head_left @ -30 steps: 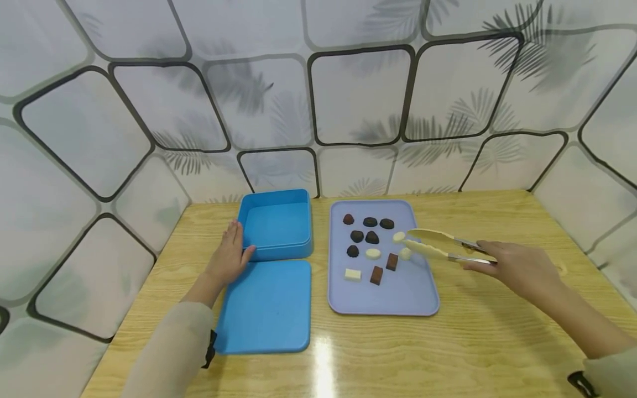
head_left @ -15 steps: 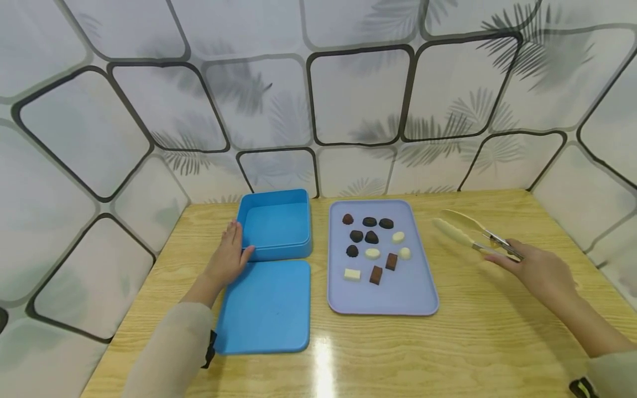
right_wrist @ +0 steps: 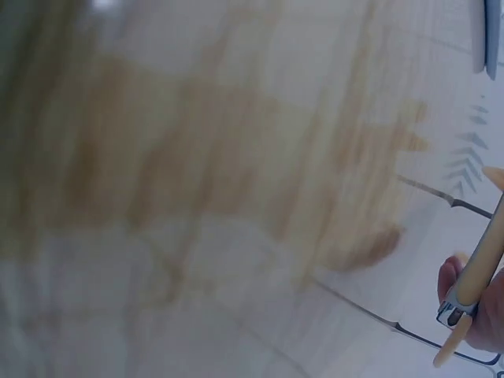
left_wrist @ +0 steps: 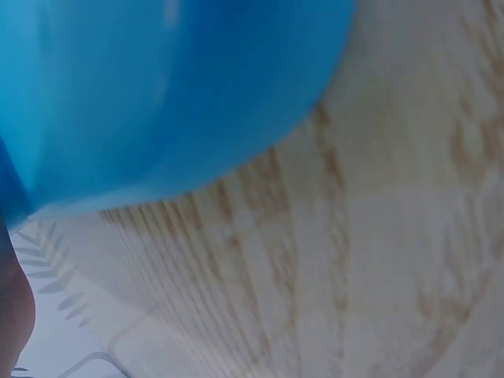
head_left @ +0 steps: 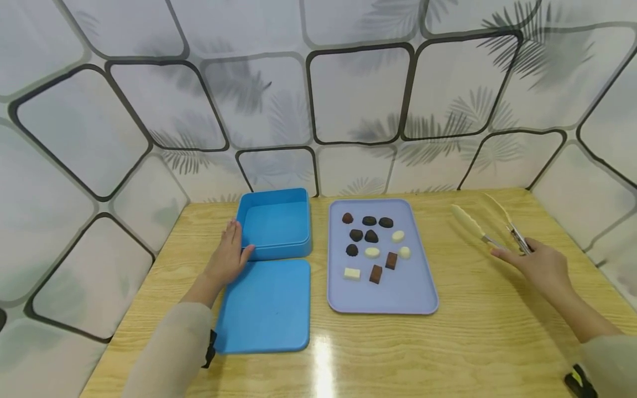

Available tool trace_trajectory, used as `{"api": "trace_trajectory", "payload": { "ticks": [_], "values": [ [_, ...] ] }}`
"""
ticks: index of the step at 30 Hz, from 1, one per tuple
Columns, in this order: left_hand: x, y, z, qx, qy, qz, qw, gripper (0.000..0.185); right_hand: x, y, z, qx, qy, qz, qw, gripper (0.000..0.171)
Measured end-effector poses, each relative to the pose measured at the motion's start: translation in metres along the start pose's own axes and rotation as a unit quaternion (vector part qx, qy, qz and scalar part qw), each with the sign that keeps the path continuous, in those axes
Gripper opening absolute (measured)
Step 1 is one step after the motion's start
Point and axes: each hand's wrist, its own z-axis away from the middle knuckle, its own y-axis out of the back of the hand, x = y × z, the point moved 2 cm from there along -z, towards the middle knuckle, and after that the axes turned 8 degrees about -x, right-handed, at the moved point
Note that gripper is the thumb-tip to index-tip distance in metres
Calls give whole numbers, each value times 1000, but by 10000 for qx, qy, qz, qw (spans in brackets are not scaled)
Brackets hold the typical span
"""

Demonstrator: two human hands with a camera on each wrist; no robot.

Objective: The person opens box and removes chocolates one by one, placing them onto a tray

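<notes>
My right hand grips a pair of tongs with cream-coloured tips and metal arms. The tongs are spread wide over the table to the right of the tray, with nothing between the tips. In the right wrist view the tongs' handle end shows against the hand. My left hand rests with straight fingers on the left front corner of a blue box, whose inside looks bare. On the lavender tray lie several chocolates, dark, brown and white.
A flat blue lid lies directly in front of the box. All of it stands on a wood-grain table. Patterned fabric walls enclose the back and both sides.
My right hand has drawn the tongs away from the white chocolates, off the tray to the right, and their tips have spread apart. The left hand has kept its place on the box.
</notes>
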Motion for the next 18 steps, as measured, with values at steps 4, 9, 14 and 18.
{"api": "trace_trajectory", "payload": {
  "ticks": [4, 9, 14, 18],
  "values": [
    [0, 0, -1, -7, -28, 13, 10000, 71, 5, -4, -1, 58, -468, -276, 9985, 61],
    [-1, 0, -1, 40, -84, 58, 9999, 71, 6, -6, -1, -19, -947, -538, 9940, 63],
    [-3, -2, -1, 76, -92, 36, 9999, 72, 10, -10, -4, -149, -1265, -760, 9889, 65],
    [-3, -1, -1, 117, -118, 43, 9999, 72, 12, -13, -7, -280, -1580, -985, 9821, 67]
  ]
}}
